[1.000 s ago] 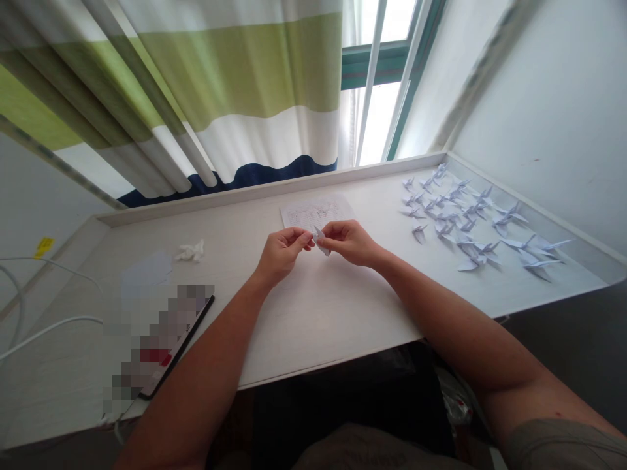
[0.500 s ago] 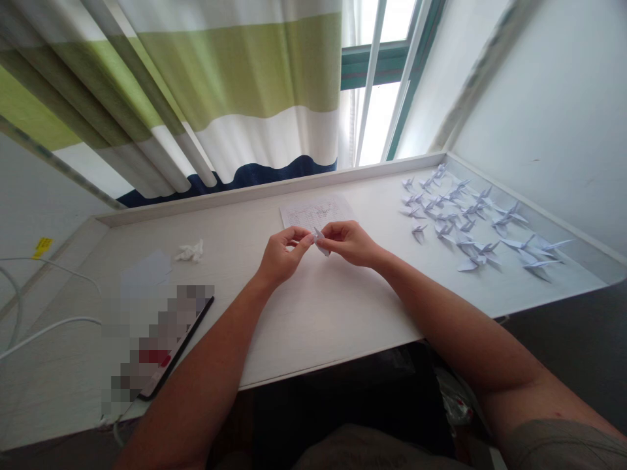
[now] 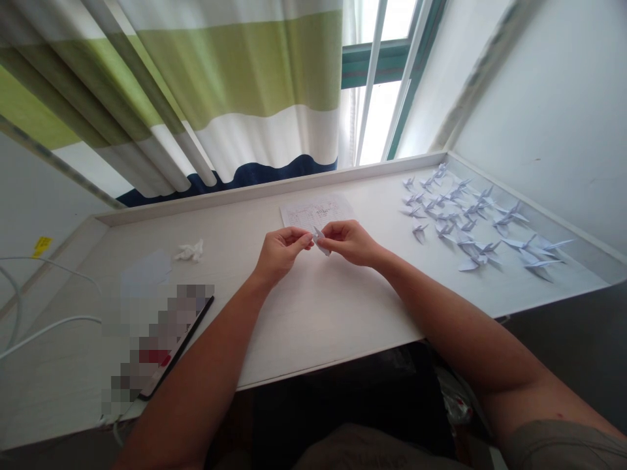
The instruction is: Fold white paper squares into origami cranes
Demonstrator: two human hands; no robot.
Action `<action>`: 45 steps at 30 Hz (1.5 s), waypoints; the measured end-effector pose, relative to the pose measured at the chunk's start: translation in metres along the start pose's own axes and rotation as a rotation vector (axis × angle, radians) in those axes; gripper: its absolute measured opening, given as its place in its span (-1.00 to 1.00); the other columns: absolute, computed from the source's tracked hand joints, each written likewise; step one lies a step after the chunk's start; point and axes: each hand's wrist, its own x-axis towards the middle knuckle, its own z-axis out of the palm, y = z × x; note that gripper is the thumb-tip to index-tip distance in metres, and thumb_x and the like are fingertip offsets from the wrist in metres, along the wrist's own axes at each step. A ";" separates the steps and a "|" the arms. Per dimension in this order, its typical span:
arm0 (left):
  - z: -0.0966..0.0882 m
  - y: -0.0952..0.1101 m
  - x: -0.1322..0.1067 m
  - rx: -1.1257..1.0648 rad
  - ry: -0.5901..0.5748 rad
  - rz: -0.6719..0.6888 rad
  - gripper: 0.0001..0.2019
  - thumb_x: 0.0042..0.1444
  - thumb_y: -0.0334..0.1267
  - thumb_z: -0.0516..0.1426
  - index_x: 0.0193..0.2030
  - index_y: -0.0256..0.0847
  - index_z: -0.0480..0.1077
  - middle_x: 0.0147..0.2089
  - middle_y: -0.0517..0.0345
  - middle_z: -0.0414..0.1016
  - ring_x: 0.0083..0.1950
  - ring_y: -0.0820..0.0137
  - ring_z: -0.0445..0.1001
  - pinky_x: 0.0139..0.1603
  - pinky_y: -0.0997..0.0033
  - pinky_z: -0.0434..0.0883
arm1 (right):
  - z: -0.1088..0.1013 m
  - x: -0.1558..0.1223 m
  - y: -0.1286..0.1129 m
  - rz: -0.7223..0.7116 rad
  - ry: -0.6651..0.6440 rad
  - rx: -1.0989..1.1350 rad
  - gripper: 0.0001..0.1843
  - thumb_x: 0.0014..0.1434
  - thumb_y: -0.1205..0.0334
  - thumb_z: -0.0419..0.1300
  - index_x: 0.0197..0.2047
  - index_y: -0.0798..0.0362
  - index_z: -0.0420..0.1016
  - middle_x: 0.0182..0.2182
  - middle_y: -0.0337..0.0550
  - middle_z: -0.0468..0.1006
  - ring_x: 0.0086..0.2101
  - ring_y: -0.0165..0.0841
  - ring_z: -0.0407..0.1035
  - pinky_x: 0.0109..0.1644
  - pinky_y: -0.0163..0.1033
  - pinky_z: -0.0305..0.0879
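A folded paper piece (image 3: 321,240), pale lilac and small, is held above the middle of the white desk (image 3: 313,313), between the 2 hands. It is pinched at its left end by the thumb and forefinger of the left hand (image 3: 280,253), and its right end is clamped by the fingertips of the right hand (image 3: 350,241); both grips are closed on the paper, and the 2 hands nearly touch each other. Both forearms are stretched forward over the desk's near edge.

Just behind the hands, 1 printed sheet (image 3: 316,210) lies flat on the desk. To the right, well apart from the hands, a flock of finished paper cranes (image 3: 465,215) in the same pale lilac is spread along the far right part of the desk; about 20 can be counted, though they are small and overlap, so the number is uncertain. To the left, 1 crumpled white scrap (image 3: 190,250) is seen, and nearer the front, 1 blank pale sheet (image 3: 145,271) beside 1 dark-edged tablet (image 3: 161,339), whose face is blurred. 2 white cables (image 3: 44,329) run across the far left corner. Behind the desk, 1 striped curtain (image 3: 196,98) in green, white and navy hangs beside 1 window (image 3: 386,78).
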 end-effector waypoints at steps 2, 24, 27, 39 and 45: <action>0.001 0.003 -0.001 -0.007 0.005 -0.022 -0.77 0.03 -0.10 0.42 -0.32 -0.22 0.66 -0.39 0.10 0.66 -0.33 0.35 0.59 -0.17 0.31 0.49 | 0.000 0.000 0.000 -0.006 0.004 0.004 -0.67 0.26 -0.02 0.37 -0.37 0.06 0.55 -0.48 -0.21 0.58 -0.43 -0.40 0.37 -0.34 -0.25 0.24; -0.004 -0.001 0.003 0.067 -0.006 0.017 -0.77 0.11 -0.09 0.36 -0.34 -0.23 0.59 -0.41 0.14 0.58 -0.34 0.39 0.50 -0.15 0.32 0.44 | 0.002 0.000 -0.005 0.002 0.010 -0.009 -0.65 0.23 -0.02 0.39 -0.40 0.06 0.53 -0.49 -0.21 0.57 -0.44 -0.40 0.36 -0.34 -0.24 0.24; -0.002 -0.002 0.003 0.082 -0.004 0.018 -0.77 0.15 -0.08 0.32 -0.32 -0.22 0.58 -0.40 0.15 0.57 -0.34 0.39 0.48 -0.16 0.32 0.44 | 0.003 0.000 -0.005 0.000 0.006 -0.010 -0.64 0.22 -0.03 0.39 -0.41 0.07 0.53 -0.49 -0.21 0.58 -0.44 -0.41 0.36 -0.35 -0.25 0.24; -0.005 -0.004 0.003 0.136 0.073 0.073 -0.79 0.12 -0.09 0.35 -0.34 -0.21 0.59 -0.41 0.14 0.55 -0.36 0.39 0.45 -0.23 0.33 0.40 | -0.001 0.003 -0.004 0.033 0.091 0.060 -0.72 0.21 0.00 0.39 -0.23 0.07 0.61 -0.43 -0.21 0.61 -0.42 -0.39 0.47 -0.27 -0.22 0.44; -0.005 -0.004 0.006 0.032 0.111 0.041 -0.77 0.07 -0.09 0.35 -0.33 -0.24 0.59 -0.43 0.15 0.55 -0.37 0.40 0.47 -0.19 0.32 0.45 | -0.004 0.003 0.001 0.063 0.034 0.114 -0.68 0.10 0.18 0.45 -0.08 0.06 0.60 -0.41 -0.23 0.66 -0.40 -0.34 0.56 -0.23 -0.18 0.52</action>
